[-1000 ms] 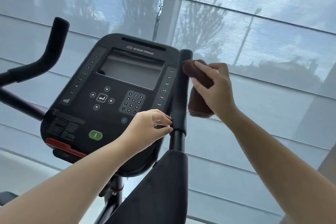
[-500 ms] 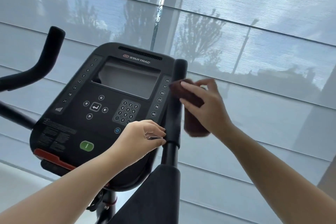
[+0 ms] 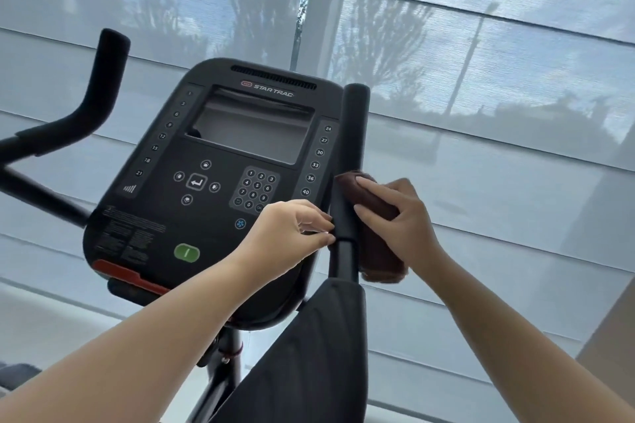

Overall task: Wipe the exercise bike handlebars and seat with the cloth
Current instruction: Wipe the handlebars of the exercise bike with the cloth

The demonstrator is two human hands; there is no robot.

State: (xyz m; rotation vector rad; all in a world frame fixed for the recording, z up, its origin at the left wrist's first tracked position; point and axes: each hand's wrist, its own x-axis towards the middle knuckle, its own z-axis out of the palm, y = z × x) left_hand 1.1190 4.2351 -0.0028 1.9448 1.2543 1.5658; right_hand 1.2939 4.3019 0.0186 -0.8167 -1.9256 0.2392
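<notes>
My right hand (image 3: 400, 216) was clamped on the cloth (image 3: 372, 213), pressing it against the right side of the grip (image 3: 350, 161), near that grip's lower end. Cloth was folded into a thick brown pad, top end under my fingertips (image 3: 360, 182), the rest hanging below the palm beside the bare post (image 3: 342, 259) under the grip. My left hand (image 3: 292, 233) was curled shut, fingertips pinching the grip's bottom edge from the console (image 3: 220, 182) side, steadying it; nothing else held in it.

Step in hand, as I judged it: wiping the right grip. To do it well I needed the cloth wrapped round the grip rather than just flat on one side, firm even pressure, full-length strokes up to the rounded top, and the left fingers kept clear of the cloth's path. The side of the grip facing the console looked easy to miss.

Left handlebar (image 3: 99, 89) stood well apart, far side of the console, no hand on it. Padded dark part (image 3: 309, 347) sat below the post; couldn't tell if it was the seat.
</notes>
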